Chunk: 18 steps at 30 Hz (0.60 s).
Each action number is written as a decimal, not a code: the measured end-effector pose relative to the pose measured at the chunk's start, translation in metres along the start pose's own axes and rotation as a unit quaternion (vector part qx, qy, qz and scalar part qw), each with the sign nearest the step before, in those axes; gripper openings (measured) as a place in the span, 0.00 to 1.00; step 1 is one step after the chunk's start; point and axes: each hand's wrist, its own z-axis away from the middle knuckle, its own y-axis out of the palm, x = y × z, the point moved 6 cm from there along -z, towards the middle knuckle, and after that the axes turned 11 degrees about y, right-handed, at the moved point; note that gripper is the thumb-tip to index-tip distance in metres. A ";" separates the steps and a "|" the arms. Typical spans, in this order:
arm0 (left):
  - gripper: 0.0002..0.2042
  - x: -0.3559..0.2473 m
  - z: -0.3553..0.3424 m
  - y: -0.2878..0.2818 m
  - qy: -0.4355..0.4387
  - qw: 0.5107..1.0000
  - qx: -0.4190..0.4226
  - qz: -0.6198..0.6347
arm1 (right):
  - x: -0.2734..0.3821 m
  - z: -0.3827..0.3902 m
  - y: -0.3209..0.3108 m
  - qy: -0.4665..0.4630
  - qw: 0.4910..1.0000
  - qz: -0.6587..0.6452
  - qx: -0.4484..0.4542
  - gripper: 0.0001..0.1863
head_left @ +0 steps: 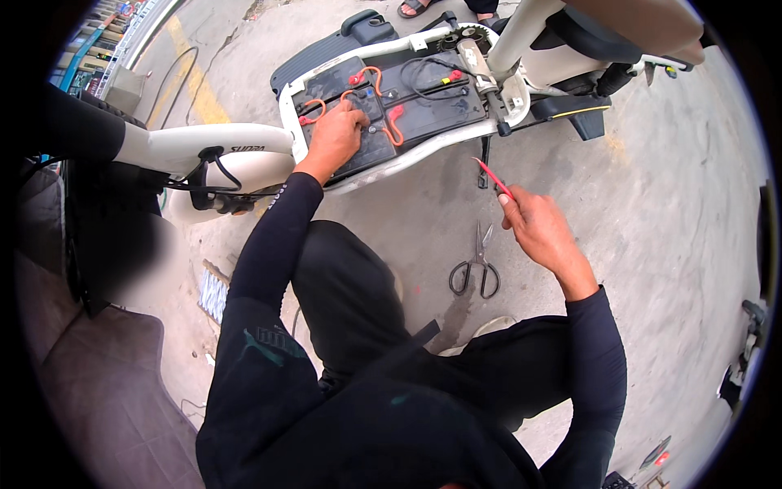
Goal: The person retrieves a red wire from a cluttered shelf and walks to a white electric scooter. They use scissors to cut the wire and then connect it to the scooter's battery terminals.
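An open white scooter deck (383, 167) holds several dark batteries (432, 114) with orange jumper wires (396, 130) and red terminal caps. My left hand (334, 138) rests over the left batteries, its fingers bent closed by an orange wire loop; whatever they grip is hidden. My right hand (529, 220), below the deck's right end, is closed on a slim red tool (493, 175) with a thin pointed tip. Black-handled scissors (481, 261) lie on the concrete between my knees and the deck.
The scooter's front column (204, 143) is at left, its seat (627, 24) at top right. A dark removed panel (305, 61) lies behind the deck. A person's sandaled foot (414, 8) shows beyond. A grey quilted cover (106, 375) and a cable (175, 77) are at left.
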 end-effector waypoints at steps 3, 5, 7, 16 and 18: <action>0.10 -0.052 0.006 -0.017 0.025 1.000 0.005 0.000 | 0.009 -0.008 0.007 0.012 1.000 0.019 -0.011 0.16; 0.14 -0.090 0.022 -0.021 0.106 0.992 -0.004 0.075 | 0.023 -0.014 0.017 0.012 0.999 0.028 -0.014 0.16; 0.15 -0.126 0.040 -0.030 0.122 0.977 0.019 0.176 | 0.037 -0.019 0.034 0.016 0.999 0.042 0.002 0.15; 0.13 -0.094 0.074 -0.038 0.159 0.983 -0.088 0.030 | 0.133 -0.037 0.097 -0.082 0.993 0.065 0.060 0.12; 0.11 -0.069 0.093 -0.043 0.095 0.986 -0.134 0.039 | 0.138 -0.035 0.103 -0.123 0.986 0.097 0.059 0.11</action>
